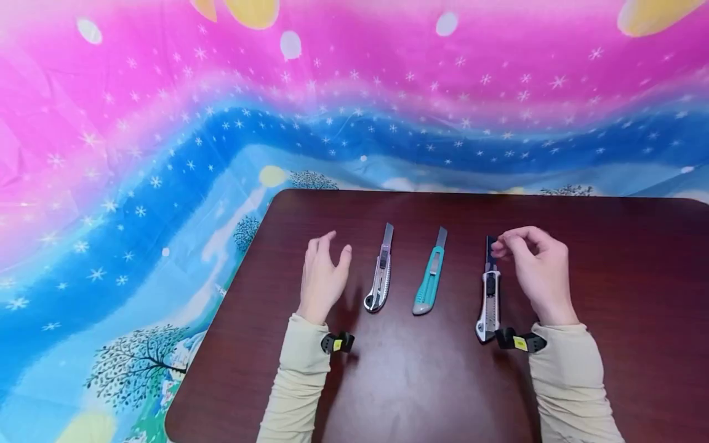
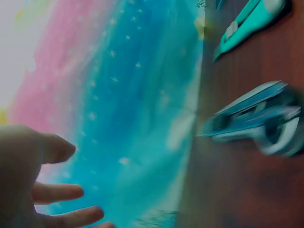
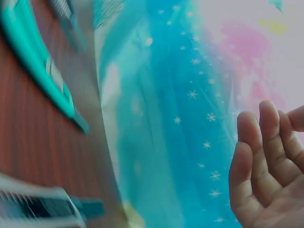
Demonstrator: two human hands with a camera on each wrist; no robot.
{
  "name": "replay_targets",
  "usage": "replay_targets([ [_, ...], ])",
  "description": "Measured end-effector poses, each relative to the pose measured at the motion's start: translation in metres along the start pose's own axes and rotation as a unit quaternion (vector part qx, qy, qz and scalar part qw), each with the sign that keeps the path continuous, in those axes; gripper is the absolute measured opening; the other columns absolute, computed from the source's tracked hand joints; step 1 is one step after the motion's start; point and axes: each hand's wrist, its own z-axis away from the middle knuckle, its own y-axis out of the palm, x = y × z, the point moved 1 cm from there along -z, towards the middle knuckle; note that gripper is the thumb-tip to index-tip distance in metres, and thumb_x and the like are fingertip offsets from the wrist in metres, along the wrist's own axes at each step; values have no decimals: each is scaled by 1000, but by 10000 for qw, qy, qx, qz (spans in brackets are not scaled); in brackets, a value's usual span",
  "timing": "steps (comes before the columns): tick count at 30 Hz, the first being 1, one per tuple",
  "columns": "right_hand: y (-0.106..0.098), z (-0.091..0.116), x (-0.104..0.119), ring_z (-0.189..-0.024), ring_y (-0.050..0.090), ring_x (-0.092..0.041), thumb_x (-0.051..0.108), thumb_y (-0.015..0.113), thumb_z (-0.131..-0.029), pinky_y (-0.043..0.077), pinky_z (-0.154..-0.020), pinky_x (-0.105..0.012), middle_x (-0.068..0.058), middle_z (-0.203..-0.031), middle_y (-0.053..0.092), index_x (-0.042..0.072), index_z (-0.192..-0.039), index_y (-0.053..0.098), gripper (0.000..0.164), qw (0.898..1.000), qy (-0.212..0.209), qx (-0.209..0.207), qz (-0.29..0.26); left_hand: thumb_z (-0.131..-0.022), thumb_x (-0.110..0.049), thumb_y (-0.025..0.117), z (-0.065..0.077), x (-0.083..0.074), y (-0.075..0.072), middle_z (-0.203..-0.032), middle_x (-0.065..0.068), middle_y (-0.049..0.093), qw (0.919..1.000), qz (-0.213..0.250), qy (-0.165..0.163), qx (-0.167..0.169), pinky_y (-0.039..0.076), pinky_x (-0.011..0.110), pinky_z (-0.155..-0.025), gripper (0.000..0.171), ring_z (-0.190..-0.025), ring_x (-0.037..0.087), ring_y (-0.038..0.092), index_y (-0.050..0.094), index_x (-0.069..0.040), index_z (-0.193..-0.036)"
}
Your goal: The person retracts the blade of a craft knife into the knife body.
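On the table [image 1: 426, 394], three knives in a row, with the green knife [image 1: 429, 280] in the middle. To the left of the green knife, the silver knife [image 1: 381, 277]; to its right, the black-bladed knife [image 1: 490, 298]. Farther right from the green knife, just past the black-bladed knife, the right hand [image 1: 543, 271], clearly the nearer hand to it. Thumb tip and fingertips close together there, clamped on nothing; overlapping the blade's edge in the head view, but apart from it in the right wrist view. From these fingertips, the blade on the side toward the green knife, and the handle back toward the person. Long axis of the black-bladed knife almost straight away from the person, blade at the far end; roughly parallel to the green knife, only with a slight rightward lean in the latter. On the opposite side of the green knife, beyond the silver knife, the left hand [image 1: 323, 277], with thumb and fingers apart and empty, nearest to the silver knife. Not possible to tell exactly how high above the table for either hand. Behind the green knife, past the table's far edge, a patterned cloth [image 1: 388, 92].
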Motion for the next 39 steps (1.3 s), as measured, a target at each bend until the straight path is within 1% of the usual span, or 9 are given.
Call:
replay_targets([
  [3,9,3,-7,-63,65,-8,14,50,-91,52,-62,-17,6,-73,67,-1,-90,61,18,9946,382,121,-957,-86,-36,54,9,12,15,-106,8,56,9987,299,-332,248,47,35,-75,44,-89,22,56,52,-12,-122],
  [5,17,-2,-32,-67,66,-14,17,52,-90,53,-62,-21,0,-78,68,-1,-94,61,20,9897,432,245,-1344,-85,-37,54,13,14,24,-102,8,57,9969,346,-436,561,47,35,-75,47,-85,21,56,51,-10,-123],
  [10,40,-8,-86,-79,64,-25,27,56,-88,53,-62,-25,-9,-93,67,3,-106,60,31,9913,194,716,-1083,-81,-46,57,24,5,47,-105,8,55,9889,-6,-639,1344,47,37,-76,61,-88,22,55,45,-9,-128],
  [14,57,10,-60,-87,62,-20,33,53,-90,51,-67,-23,-10,-99,65,8,-107,59,31,9917,154,1241,-295,-75,-52,61,33,0,67,-107,10,52,9828,-550,-707,1614,49,38,-67,72,-84,25,57,44,-8,-128],
  [18,70,24,-35,-79,59,-16,36,52,-90,48,-65,-23,-10,-98,64,9,-106,59,32,9857,86,1653,323,-73,-46,66,40,2,79,-105,10,48,9817,-942,-558,1557,49,37,-62,68,-85,25,55,47,-6,-124],
  [25,84,22,-37,-73,58,-27,33,52,-90,50,-58,-25,-10,-95,63,10,-104,60,28,9790,152,1974,479,-71,-36,66,39,8,88,-91,6,46,9859,-1017,-222,1312,44,33,-56,45,-73,21,51,56,-7,-104],
  [30,89,21,-40,-72,58,-27,31,52,-91,49,-58,-25,-11,-96,64,8,-104,61,28,9751,166,2166,454,-68,-36,65,40,11,91,-89,6,48,9881,-1062,-259,1085,44,33,-57,49,-72,21,51,57,-7,-107],
  [34,91,21,-43,-72,56,-22,26,51,-91,47,-58,-22,-11,-98,65,9,-104,61,24,9739,169,2205,513,-66,-37,65,40,13,94,-89,6,51,9908,-963,-288,909,45,34,-60,50,-73,23,54,58,-9,-107],
  [39,94,22,-46,-73,53,-16,22,51,-91,43,-60,-21,-9,-98,65,8,-104,61,22,9725,93,2239,629,-64,-39,63,39,13,94,-87,5,53,9928,-706,-415,878,47,35,-64,49,-72,25,55,58,-10,-103],
])
